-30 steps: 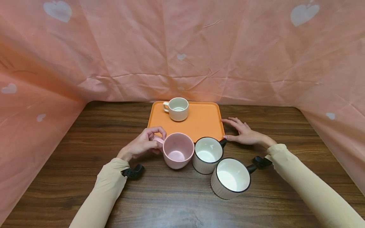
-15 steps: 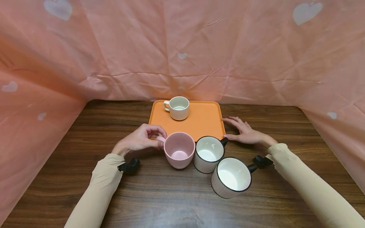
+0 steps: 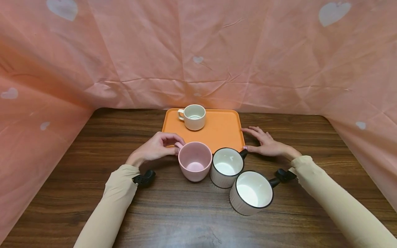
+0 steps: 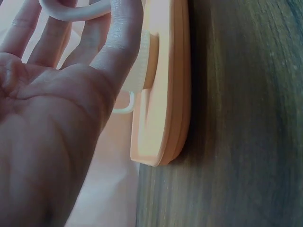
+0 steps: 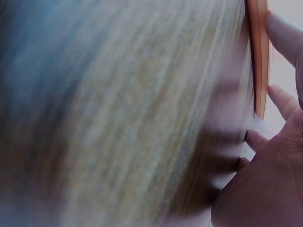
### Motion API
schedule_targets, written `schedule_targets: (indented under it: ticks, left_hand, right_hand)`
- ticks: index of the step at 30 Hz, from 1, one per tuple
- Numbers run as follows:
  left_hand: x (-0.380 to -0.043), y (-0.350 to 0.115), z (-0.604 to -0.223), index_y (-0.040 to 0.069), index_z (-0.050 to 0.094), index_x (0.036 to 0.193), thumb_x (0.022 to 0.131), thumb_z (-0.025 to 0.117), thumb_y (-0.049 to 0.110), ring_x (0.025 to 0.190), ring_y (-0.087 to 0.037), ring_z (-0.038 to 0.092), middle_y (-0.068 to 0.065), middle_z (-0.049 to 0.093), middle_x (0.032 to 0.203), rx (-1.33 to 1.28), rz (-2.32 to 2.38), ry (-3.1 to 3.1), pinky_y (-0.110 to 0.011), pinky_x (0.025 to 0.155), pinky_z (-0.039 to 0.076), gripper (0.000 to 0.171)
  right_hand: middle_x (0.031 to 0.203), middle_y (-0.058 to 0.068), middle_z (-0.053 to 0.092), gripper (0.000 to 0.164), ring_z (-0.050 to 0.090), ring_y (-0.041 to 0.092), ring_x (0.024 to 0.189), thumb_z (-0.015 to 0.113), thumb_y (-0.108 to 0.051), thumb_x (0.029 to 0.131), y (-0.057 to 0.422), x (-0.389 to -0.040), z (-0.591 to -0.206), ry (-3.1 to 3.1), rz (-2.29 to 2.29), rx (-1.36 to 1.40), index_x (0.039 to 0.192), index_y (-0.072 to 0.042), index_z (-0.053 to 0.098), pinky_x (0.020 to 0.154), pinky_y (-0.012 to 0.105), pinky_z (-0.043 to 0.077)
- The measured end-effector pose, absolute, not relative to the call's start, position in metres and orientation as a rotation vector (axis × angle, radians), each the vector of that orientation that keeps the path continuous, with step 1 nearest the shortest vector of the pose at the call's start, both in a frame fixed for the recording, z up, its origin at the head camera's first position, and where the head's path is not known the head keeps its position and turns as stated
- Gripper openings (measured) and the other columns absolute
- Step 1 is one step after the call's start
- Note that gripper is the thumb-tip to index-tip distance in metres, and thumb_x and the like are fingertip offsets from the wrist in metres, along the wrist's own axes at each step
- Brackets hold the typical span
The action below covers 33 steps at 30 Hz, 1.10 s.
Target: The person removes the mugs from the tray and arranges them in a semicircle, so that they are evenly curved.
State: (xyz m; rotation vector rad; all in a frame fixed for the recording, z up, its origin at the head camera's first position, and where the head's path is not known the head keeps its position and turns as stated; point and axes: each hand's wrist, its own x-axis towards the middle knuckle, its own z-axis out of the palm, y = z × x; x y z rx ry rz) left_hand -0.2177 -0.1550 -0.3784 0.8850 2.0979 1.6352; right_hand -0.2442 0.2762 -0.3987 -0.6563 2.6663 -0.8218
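Observation:
In the head view a pink mug [image 3: 195, 163] stands in front of the orange tray [image 3: 217, 131]. My left hand [image 3: 156, 147] holds its handle, which points toward the back left; the handle [image 4: 78, 12] also shows among the fingers in the left wrist view. Touching the tray's right edge with spread fingers is my right hand [image 3: 265, 143]. A smaller white mug with a black rim [image 3: 224, 181] stands close beside the pink one. In front of it, to the right, sits a larger black-rimmed white mug [image 3: 240, 206], its black handle pointing right.
On the tray's back left stands a small off-white cup [image 3: 194, 122], handle to the left. The dark wooden table [image 3: 173, 220] runs back to a pink cloth [image 3: 139, 51] with white hearts, which also hangs at both sides.
The pink mug's handle has swung from the left toward the back left as my left hand turned it, shifting slightly back. My right hand stays at the tray's edge.

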Motion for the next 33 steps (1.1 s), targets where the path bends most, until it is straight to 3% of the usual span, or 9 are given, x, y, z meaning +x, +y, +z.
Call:
schedule_targets:
  ticks: [4, 8, 12, 15, 18, 24, 33]
  left_hand:
    - [-0.219, -0.156, -0.378, -0.001, 0.069, 0.119, 0.093, 0.072, 0.001, 0.101, -0.01, 0.067, -0.001, 0.073, 0.111, 0.852, 1.642, 2.067, -0.025, 0.09, 0.057, 0.026]
    - [-0.22, -0.159, -0.374, -0.004, 0.065, 0.127, 0.095, 0.07, 0.003, 0.107, -0.013, 0.071, -0.015, 0.07, 0.124, 0.77, 1.685, 2.036, -0.031, 0.092, 0.06, 0.033]
    - [-0.226, -0.159, -0.37, 0.0, 0.066, 0.128, 0.097, 0.069, 0.007, 0.114, -0.021, 0.07, -0.024, 0.067, 0.13, 0.719, 1.69, 2.199, -0.028, 0.093, 0.059, 0.032]
    - [-0.234, -0.157, -0.371, 0.003, 0.068, 0.127, 0.097, 0.07, 0.012, 0.118, -0.028, 0.068, -0.023, 0.068, 0.13, 0.676, 1.692, 2.358, -0.023, 0.094, 0.056, 0.031]
    - [-0.241, -0.153, -0.374, 0.002, 0.068, 0.125, 0.096, 0.071, 0.014, 0.116, -0.029, 0.068, -0.021, 0.069, 0.128, 0.612, 1.766, 2.448, -0.027, 0.095, 0.056, 0.031]
    - [-0.257, -0.146, -0.377, -0.001, 0.067, 0.124, 0.095, 0.072, 0.012, 0.111, -0.034, 0.068, -0.024, 0.068, 0.125, 0.547, 1.871, 2.518, -0.021, 0.082, 0.055, 0.032]
    - [-0.278, -0.142, -0.37, 0.003, 0.066, 0.128, 0.094, 0.074, 0.016, 0.116, -0.039, 0.064, -0.018, 0.066, 0.128, 0.514, 1.881, 2.534, -0.022, 0.079, 0.054, 0.037]
  right_hand:
    - [0.167, 0.025, 0.016, 0.073, 0.008, 0.049, 0.156, 0.068, -0.033, 0.099, 0.277, -0.244, -0.4, 2.666, -0.824, -0.649, 0.16, -0.018, 0.032, 0.114, 0.081, 0.0]
    - [0.167, 0.025, 0.016, 0.073, 0.006, 0.05, 0.156, 0.067, -0.033, 0.099, 0.277, -0.243, -0.4, 2.657, -0.83, -0.645, 0.16, -0.017, 0.032, 0.114, 0.081, -0.001]
    - [0.167, 0.025, 0.016, 0.072, 0.006, 0.048, 0.156, 0.067, -0.032, 0.099, 0.276, -0.242, -0.399, 2.651, -0.838, -0.64, 0.16, -0.018, 0.032, 0.114, 0.081, -0.001]
    - [0.167, 0.025, 0.016, 0.071, 0.005, 0.049, 0.156, 0.066, -0.032, 0.1, 0.276, -0.243, -0.399, 2.651, -0.841, -0.636, 0.16, -0.017, 0.032, 0.114, 0.081, -0.002]
    - [0.168, 0.025, 0.015, 0.072, 0.003, 0.05, 0.156, 0.066, -0.033, 0.099, 0.276, -0.244, -0.4, 2.649, -0.835, -0.639, 0.161, -0.018, 0.031, 0.114, 0.081, -0.002]
    - [0.168, 0.025, 0.014, 0.074, 0.002, 0.052, 0.156, 0.067, -0.035, 0.099, 0.276, -0.244, -0.402, 2.653, -0.825, -0.633, 0.161, -0.019, 0.03, 0.115, 0.08, -0.002]
    - [0.168, 0.025, 0.014, 0.072, 0.004, 0.051, 0.156, 0.066, -0.034, 0.1, 0.274, -0.242, -0.399, 2.651, -0.827, -0.63, 0.161, -0.018, 0.031, 0.115, 0.08, -0.002]
